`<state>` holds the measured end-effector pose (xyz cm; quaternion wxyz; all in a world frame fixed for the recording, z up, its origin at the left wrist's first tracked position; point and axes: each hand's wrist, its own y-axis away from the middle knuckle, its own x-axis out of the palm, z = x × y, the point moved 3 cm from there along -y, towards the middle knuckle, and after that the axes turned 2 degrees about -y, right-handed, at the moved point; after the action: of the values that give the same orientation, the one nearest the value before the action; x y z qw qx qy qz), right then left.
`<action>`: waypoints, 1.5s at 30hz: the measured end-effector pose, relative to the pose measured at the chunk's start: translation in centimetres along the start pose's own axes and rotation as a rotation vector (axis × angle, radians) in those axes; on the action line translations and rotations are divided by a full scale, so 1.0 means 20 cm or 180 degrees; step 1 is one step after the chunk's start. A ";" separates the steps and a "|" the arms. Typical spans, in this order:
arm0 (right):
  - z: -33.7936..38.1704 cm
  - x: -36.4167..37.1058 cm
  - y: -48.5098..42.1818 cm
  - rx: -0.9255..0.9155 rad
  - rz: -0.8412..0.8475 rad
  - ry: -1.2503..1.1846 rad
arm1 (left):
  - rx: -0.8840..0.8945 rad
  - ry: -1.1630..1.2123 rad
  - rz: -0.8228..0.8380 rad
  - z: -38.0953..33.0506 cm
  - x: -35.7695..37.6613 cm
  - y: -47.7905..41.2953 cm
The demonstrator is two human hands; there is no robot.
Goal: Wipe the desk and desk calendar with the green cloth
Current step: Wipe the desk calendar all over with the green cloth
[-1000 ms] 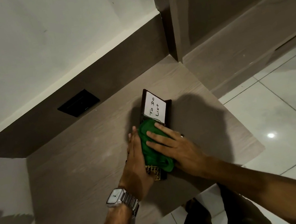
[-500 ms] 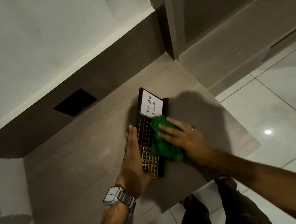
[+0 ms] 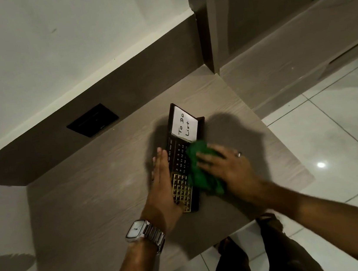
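A dark desk calendar (image 3: 179,158) with gold number tiles and a white "To Do List" note lies flat on the wooden desk (image 3: 91,203). My left hand (image 3: 162,189), fingers straight and together, presses flat against the calendar's left edge. My right hand (image 3: 228,169) lies on a bunched green cloth (image 3: 200,169), pressing it onto the calendar's right side and the desk beside it. The cloth hides part of the number grid.
A black wall socket (image 3: 92,120) sits in the brown backsplash behind the desk. The desk's front edge runs just below the calendar, with white floor tiles (image 3: 333,137) and my legs beyond it. A grey wall panel borders the desk on the left.
The green cloth and my right hand slid from the calendar's middle to its right side, uncovering the month and number tiles. My left hand stayed against the left edge.
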<state>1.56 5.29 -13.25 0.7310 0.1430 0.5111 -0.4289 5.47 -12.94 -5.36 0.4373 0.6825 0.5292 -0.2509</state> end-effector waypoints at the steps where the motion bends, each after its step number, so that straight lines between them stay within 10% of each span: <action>1: -0.07 -0.06 -0.07 0.0358 -0.0146 -0.0028 | -0.0024 -0.0014 0.0004 0.00 0.00 0.00; 5: -0.20 -0.25 -0.28 0.1117 -0.0486 -0.0045 | -0.0089 0.0007 0.0087 0.00 -0.01 -0.01; 14: 0.11 -0.06 0.10 -0.0644 0.0159 -0.0236 | -0.0066 0.0019 0.0053 0.01 0.00 -0.01; 22: -0.12 -0.25 -0.32 0.0605 -0.0254 0.0114 | -0.0129 -0.0053 0.0088 0.01 0.00 -0.01; 30: 0.39 -0.05 0.22 -0.1243 0.0960 -0.0677 | -0.0109 0.0033 0.0080 0.03 0.01 -0.02; 39: -0.18 -0.22 -0.28 0.0801 -0.0245 -0.0349 | -0.0103 -0.0029 0.0122 0.00 0.00 -0.01; 45: 0.25 0.00 0.12 -0.0379 0.0127 -0.0316 | -0.0009 0.0123 0.0097 0.01 0.01 -0.02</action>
<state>6.51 3.50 -11.70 0.7711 0.0879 0.4959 -0.3896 5.26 -13.06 -5.70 0.4317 0.6946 0.5274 -0.2302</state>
